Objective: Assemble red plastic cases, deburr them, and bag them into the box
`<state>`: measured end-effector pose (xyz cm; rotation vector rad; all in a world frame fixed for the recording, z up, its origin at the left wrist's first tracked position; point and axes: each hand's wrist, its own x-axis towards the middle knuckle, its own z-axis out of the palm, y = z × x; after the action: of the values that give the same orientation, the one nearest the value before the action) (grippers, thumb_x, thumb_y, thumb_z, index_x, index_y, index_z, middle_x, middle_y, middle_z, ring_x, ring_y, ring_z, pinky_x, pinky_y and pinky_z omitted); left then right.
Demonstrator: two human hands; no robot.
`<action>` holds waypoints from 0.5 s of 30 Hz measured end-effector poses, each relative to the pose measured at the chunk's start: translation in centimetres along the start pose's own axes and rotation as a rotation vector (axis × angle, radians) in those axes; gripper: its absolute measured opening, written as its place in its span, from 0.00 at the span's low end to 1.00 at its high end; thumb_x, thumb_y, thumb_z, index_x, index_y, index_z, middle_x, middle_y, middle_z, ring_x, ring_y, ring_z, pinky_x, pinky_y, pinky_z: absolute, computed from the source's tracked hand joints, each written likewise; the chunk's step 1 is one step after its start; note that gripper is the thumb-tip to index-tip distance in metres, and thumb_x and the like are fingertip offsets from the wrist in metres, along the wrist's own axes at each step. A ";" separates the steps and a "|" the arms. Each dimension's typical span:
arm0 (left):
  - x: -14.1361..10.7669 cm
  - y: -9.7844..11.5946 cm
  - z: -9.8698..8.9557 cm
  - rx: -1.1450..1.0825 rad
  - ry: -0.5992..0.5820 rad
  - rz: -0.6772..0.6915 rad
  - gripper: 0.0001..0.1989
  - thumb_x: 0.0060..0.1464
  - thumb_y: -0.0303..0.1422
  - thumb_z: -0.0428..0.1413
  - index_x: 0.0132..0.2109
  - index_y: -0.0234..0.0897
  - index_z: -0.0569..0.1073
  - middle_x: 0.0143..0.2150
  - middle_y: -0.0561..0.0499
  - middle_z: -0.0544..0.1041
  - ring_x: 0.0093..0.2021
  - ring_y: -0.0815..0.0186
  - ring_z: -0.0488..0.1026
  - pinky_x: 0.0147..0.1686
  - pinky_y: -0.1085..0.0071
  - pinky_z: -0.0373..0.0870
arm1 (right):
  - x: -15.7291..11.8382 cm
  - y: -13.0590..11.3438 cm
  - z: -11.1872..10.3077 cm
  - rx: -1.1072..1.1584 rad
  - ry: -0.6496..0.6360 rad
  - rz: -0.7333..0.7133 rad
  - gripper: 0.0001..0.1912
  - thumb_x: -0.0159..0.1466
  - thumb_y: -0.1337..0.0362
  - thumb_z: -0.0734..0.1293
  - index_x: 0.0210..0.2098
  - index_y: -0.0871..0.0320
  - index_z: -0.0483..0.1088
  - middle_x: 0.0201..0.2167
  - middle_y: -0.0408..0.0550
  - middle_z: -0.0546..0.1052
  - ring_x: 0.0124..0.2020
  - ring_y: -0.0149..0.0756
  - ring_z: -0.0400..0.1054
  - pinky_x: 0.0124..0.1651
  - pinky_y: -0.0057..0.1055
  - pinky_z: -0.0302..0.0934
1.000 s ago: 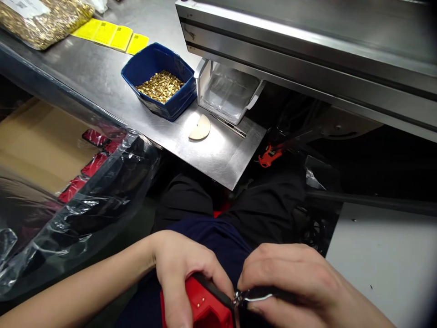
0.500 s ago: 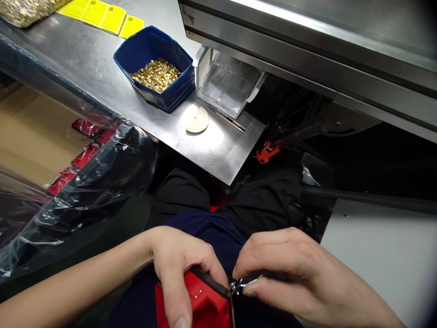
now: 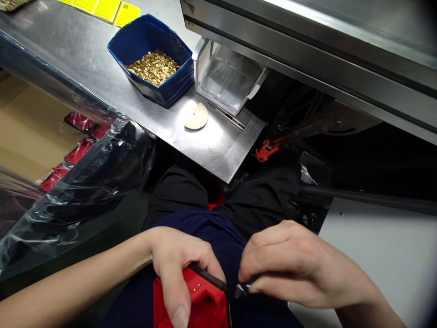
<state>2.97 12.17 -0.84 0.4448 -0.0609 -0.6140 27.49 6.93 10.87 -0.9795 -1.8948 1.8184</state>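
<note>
My left hand (image 3: 179, 266) is closed around a red plastic housing (image 3: 209, 298) with a black edge and small brass-coloured spots inside. Its thumb lies across the red face and the fingers wrap over the black edge; the lower part runs out of view. To the right, my right hand (image 3: 290, 264) is pinched on what looks like a small pair of pliers (image 3: 241, 290). Their metal tip is blurred and points at the housing, with a small gap between. Most of the tool is hidden in the fingers.
A blue bin (image 3: 177, 84) of small brass pieces stands on the metal table (image 3: 218, 157), beside a white tray (image 3: 201, 68). A pale half-round disc (image 3: 197, 117) lies in front. Yellow pads (image 3: 127, 13) are behind. Red parts (image 3: 80, 150) lie in a plastic-lined box at left.
My right hand has drawn the pliers slightly right, away from the housing's corner where their tip touched. My left hand keeps its hold. The camera view has shifted a little.
</note>
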 end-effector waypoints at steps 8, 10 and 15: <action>0.1 0.4 -0.2 -0.024 -0.026 -0.005 0.39 0.32 0.27 0.70 0.58 0.33 0.80 0.35 0.51 0.78 0.31 0.61 0.72 0.39 0.69 0.75 | -0.4 -0.7 0.8 -0.300 0.174 0.025 0.06 0.72 0.68 0.67 0.49 0.60 0.71 0.38 0.48 0.77 0.37 0.33 0.70 0.39 0.29 0.62; 0.1 0.3 -0.4 -0.032 -0.029 -0.006 0.39 0.33 0.27 0.70 0.59 0.31 0.80 0.36 0.51 0.78 0.33 0.61 0.73 0.41 0.70 0.75 | 0.0 -1.2 1.4 -0.364 0.163 -0.001 0.06 0.74 0.67 0.65 0.49 0.61 0.71 0.37 0.48 0.77 0.37 0.34 0.70 0.39 0.30 0.62; 0.3 0.0 -0.7 -0.033 -0.054 0.009 0.41 0.34 0.27 0.70 0.61 0.29 0.78 0.40 0.49 0.80 0.40 0.56 0.77 0.50 0.64 0.74 | 0.6 -2.0 1.7 -0.456 0.155 -0.001 0.09 0.76 0.65 0.61 0.48 0.61 0.72 0.34 0.47 0.77 0.34 0.33 0.70 0.38 0.30 0.62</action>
<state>3.29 12.27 -1.50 0.3959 -0.1039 -0.6173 25.46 6.23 12.51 -1.2188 -2.2533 1.2849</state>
